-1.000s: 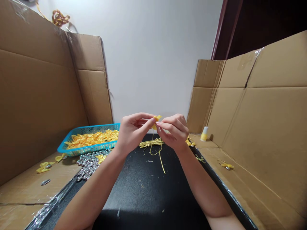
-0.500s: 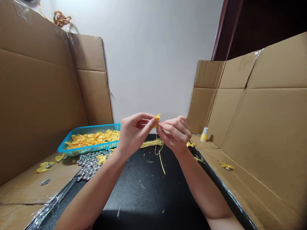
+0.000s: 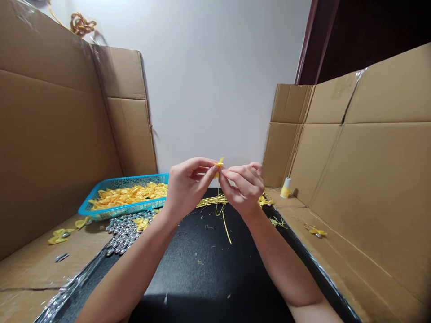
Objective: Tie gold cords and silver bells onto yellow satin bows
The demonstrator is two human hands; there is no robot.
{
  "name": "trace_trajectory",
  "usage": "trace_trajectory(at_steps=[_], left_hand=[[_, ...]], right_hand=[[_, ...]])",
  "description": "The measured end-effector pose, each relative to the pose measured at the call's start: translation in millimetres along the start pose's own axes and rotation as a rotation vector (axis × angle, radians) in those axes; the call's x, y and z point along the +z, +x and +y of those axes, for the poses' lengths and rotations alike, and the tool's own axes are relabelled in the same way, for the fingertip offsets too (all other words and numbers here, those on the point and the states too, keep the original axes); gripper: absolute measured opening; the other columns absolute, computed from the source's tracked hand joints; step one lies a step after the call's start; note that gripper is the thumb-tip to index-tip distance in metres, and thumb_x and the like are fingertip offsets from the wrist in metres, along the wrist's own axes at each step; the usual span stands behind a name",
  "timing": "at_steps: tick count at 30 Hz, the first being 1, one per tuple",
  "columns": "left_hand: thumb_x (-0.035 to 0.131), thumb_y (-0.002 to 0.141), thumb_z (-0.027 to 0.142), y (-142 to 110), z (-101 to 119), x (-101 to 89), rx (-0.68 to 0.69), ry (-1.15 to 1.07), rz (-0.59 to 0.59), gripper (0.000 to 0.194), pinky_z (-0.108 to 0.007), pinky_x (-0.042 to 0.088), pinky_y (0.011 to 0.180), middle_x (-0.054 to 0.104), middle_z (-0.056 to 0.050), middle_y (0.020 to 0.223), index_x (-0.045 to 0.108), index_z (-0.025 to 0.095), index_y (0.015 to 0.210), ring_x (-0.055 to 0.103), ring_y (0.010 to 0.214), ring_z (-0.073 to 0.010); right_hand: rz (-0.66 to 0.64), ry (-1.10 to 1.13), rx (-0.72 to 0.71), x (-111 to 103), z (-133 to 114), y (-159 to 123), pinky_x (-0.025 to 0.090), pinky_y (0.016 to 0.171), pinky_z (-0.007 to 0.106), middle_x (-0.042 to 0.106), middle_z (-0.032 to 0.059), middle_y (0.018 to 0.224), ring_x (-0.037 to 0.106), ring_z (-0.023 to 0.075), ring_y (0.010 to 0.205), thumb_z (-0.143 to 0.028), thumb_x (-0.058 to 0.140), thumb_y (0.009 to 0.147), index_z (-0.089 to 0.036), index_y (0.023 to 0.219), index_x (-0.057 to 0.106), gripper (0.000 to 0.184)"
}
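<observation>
Yellow bow hung pinched in the left hand above the far edge of the worktop; whether the right hand gripped it, I couldn't tell; slack fingers might drop it.

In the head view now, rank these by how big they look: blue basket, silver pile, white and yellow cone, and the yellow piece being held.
1. Blue basket
2. Silver pile, partly hidden
3. White and yellow cone and held yellow piece: too alike to rank, as the piece is partly covered.
</observation>
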State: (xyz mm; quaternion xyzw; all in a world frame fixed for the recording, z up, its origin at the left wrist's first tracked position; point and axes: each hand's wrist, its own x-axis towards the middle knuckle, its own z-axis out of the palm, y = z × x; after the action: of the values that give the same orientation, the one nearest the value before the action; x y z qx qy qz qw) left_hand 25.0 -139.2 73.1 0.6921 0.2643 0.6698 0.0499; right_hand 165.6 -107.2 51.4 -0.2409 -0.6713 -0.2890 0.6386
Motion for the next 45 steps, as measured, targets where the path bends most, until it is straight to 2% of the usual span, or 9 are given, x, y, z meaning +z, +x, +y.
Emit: trace_trajectory(at_steps=[5,9,12,15,20,30,35,45], left_hand=[[0.072,0.078,0.027,1.2,-4.9,-1.6,-0.102,-0.09,0.042,0.009,-0.023,0.061,0.058,0.076,-0.003,0.071,0.074,0.018,0.079,0.072,0.062,-0.0146],[0.072,0.078,0.028,5.8,-7.0,-5.1,-0.241,-0.248,-0.042,0.009,-0.02,0.06,0.058,0.074,-0.002,0.07,0.073,0.018,0.077,0.07,0.063,-0.0117],[0.071,0.079,0.028,9.1,-10.0,-6.2,-0.301,-0.384,-0.097,0.009,-0.018,0.06,0.058,0.072,0.0,0.072,0.072,0.02,0.076,0.068,0.064,-0.0098],[0.07,0.08,0.029,10.8,-13.8,-6.5,-0.309,-0.448,-0.148,0.01,-0.019,0.06,0.059,0.072,0.0,0.072,0.071,0.02,0.077,0.067,0.065,-0.0097],[0.07,0.082,0.029,11.0,-17.2,-7.5,-0.284,-0.474,-0.207,0.009,-0.018,0.06,0.057,0.07,0.001,0.073,0.068,0.02,0.08,0.066,0.066,-0.0098],[0.069,0.083,0.031,11.3,-16.7,-7.2,-0.279,-0.461,-0.268,0.012,-0.018,0.061,0.059,0.064,0.001,0.073,0.066,0.019,0.081,0.062,0.067,-0.009],[0.069,0.082,0.035,11.6,-14.5,-7.9,-0.296,-0.435,-0.3,0.018,-0.02,0.061,0.059,0.062,0.0,0.073,0.065,0.017,0.083,0.061,0.068,-0.0104],[0.065,0.084,0.036,10.5,-13.4,-8.0,-0.252,-0.342,-0.325,0.019,-0.021,0.06,0.06,0.059,0.0,0.073,0.062,0.017,0.085,0.058,0.067,-0.0098]], right_hand=[[0.033,0.114,-0.029,2.2,2.7,6.2,0.04,0.079,0.036,0.072,-0.0045,0.075,0.065,0.0149,0.068,-0.025,0.065,0.083,-0.03,0.081,0.067,0.005],[0.033,0.364,0.085,1.0,2.3,12.0,0.047,0.076,0.034,0.07,-0.001,0.084,0.064,0.0163,0.079,-0.023,0.067,0.078,-0.025,0.083,0.063,0.006],[-0.071,0.455,0.175,-3.7,0.3,15.8,0.048,0.076,0.033,0.068,-0.0015,0.082,0.061,0.0159,0.078,-0.023,0.066,0.077,-0.024,0.082,0.062,0.007],[-0.137,0.438,0.203,-8.7,-2.3,18.9,0.045,0.078,0.034,0.067,-0.0027,0.076,0.059,0.0147,0.071,-0.022,0.067,0.077,-0.023,0.076,0.061,0.006],[-0.164,0.368,0.176,-14.8,-3.4,22.6,0.04,0.078,0.035,0.066,-0.0038,0.071,0.058,0.0136,0.068,-0.018,0.063,0.081,-0.022,0.075,0.062,0.007],[-0.263,0.25,0.111,-17.4,1.6,23.7,0.034,0.083,0.034,0.063,-0.0015,0.081,0.058,0.0144,0.079,-0.017,0.051,0.092,-0.021,0.086,0.053,0.007],[-0.267,0.191,0.09,-16.5,0.6,22.1,0.033,0.082,0.033,0.063,-0.0009,0.083,0.057,0.015,0.08,-0.017,0.048,0.093,-0.021,0.086,0.051,0.009],[-0.171,0.041,0.059,-9.8,-4.7,18.2,0.032,0.081,0.035,0.064,0.0001,0.081,0.055,0.0164,0.076,-0.02,0.045,0.094,-0.021,0.084,0.05,0.012]])
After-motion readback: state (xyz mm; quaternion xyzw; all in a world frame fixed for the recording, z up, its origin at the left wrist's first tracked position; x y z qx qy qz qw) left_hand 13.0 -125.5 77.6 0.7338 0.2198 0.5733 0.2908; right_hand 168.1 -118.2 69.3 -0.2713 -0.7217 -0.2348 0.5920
